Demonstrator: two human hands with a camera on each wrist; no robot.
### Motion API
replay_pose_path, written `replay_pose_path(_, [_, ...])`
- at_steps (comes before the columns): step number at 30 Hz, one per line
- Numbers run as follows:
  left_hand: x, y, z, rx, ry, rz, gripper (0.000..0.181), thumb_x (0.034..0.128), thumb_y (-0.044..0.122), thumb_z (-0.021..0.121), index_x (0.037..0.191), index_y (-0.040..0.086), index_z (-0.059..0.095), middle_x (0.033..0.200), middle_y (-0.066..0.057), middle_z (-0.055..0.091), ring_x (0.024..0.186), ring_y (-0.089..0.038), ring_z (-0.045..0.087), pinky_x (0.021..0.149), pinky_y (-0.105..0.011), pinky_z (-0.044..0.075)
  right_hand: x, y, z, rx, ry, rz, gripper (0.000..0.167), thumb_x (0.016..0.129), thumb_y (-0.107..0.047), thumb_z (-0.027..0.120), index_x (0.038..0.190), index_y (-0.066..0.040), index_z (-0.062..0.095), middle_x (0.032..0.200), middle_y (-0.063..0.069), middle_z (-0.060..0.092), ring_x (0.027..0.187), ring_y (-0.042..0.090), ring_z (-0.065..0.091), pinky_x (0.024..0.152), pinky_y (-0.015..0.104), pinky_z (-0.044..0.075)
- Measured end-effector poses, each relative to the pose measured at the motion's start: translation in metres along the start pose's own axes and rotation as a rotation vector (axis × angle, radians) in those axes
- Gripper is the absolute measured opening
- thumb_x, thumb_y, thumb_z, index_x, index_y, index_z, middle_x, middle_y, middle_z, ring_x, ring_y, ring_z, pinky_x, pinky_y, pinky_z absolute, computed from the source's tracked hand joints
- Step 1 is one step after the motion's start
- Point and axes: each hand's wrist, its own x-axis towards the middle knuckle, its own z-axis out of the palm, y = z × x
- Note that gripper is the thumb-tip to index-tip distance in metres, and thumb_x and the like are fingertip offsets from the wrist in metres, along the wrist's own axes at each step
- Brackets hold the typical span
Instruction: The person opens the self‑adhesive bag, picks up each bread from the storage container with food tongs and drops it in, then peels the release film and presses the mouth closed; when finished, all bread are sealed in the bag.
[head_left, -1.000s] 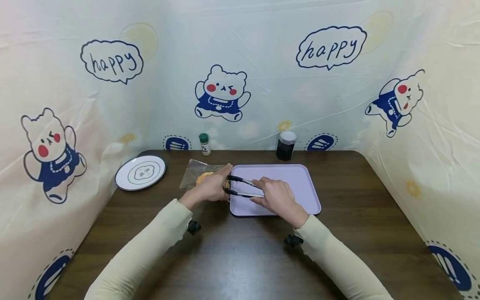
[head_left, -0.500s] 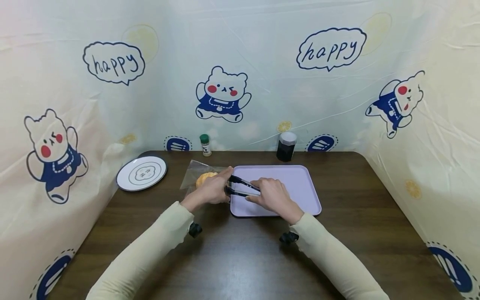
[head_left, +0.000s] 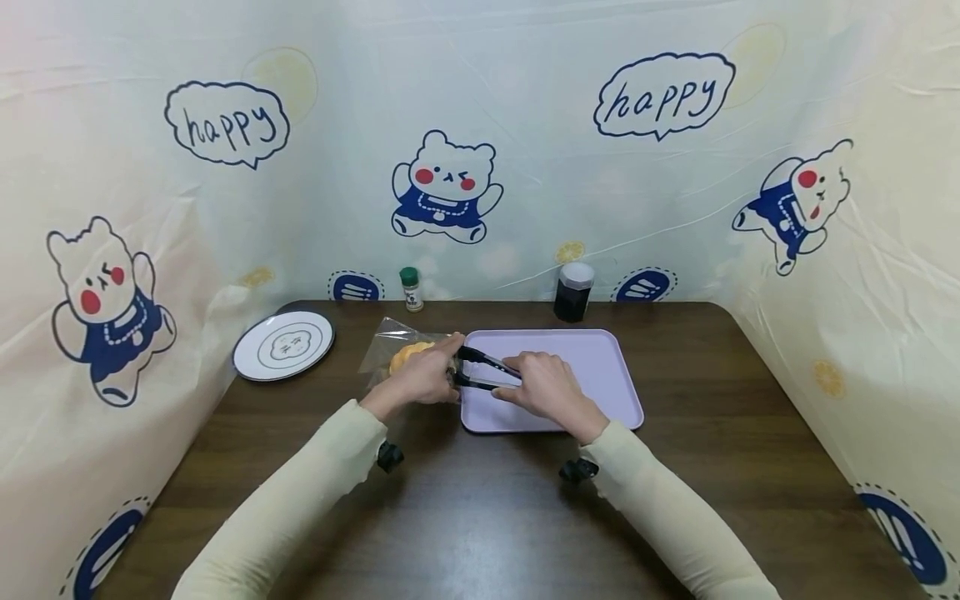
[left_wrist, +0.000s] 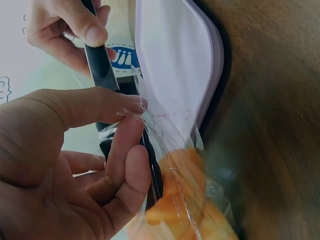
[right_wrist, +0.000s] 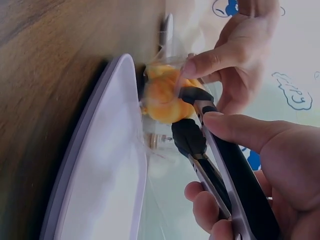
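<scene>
Clear bag (head_left: pixel 384 342): the weak point, I'd judge; it looks thin, and a rough push of a metal edge could snag or tear it, or a slip of the pinch could let its mouth fall shut.
Bread (head_left: pixel 407 357): orange-yellow, in the bag, left of the tray; probably soft, so a hard squeeze could dent it and too light a one could drop it.
Tongs (right_wrist: pixel 235 175): their black tips stand apart at the bag's mouth, next to the bread; whether they touch it cannot be told. If they bit on a fold of the bag as well, that would drag along with the bread.
Left hand (head_left: pixel 427 375): thumb and forefinger pressed together, pinching the edge of the bag; the other fingers are bent.
Right hand (head_left: pixel 549 385): fingers curled round the tongs, thumb on one arm and fingertips on the other, the grip only partly closed, so the arms stay spread.
Tray (head_left: pixel 600 375): lavender, on the counter (head_left: pixel 480 500), under the tongs and right of the bag.
Far side: a green-capped shaker (head_left: pixel 411 292) on the left, a dark jar (head_left: pixel 573 298) with a pale lid on the right.
Far left: a white plate (head_left: pixel 258 358) with a dark rim.
</scene>
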Motion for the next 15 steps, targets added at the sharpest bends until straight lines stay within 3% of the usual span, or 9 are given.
replay_pose_path(3, [0.001,-0.004,-0.002,-0.011,0.001,-0.011,0.104,0.0764,0.016,0.084,0.159,0.01,0.022,0.168,-0.007,0.018,0.152,-0.031,0.027,0.122,-0.048,0.029,0.0,0.003,-0.001,-0.015,-0.026,0.02,0.058,0.081,-0.055,0.076,0.124,-0.016,0.071,0.101,0.003,0.074,0.072,0.017,0.056,0.061,0.037,0.049])
replay_pose_path(8, [0.0,-0.01,-0.004,-0.028,0.004,-0.028,0.104,0.0767,0.014,0.082,0.16,0.012,0.019,0.169,-0.006,0.015,0.151,-0.033,0.029,0.116,-0.048,0.038,-0.001,0.009,-0.005,-0.001,-0.06,0.055,0.063,0.079,-0.056,0.077,0.127,-0.016,0.07,0.104,0.003,0.073,0.074,0.017,0.055,0.06,0.034,0.046])
replay_pose_path(15, [0.0,-0.011,-0.009,-0.013,0.002,-0.056,0.103,0.077,0.018,0.081,0.16,0.019,0.021,0.169,-0.005,0.017,0.149,-0.036,0.032,0.114,-0.059,0.036,-0.004,0.018,-0.01,0.027,-0.081,0.054,0.069,0.078,-0.058,0.078,0.13,-0.014,0.068,0.115,0.006,0.073,0.078,0.017,0.054,0.065,0.032,0.047])
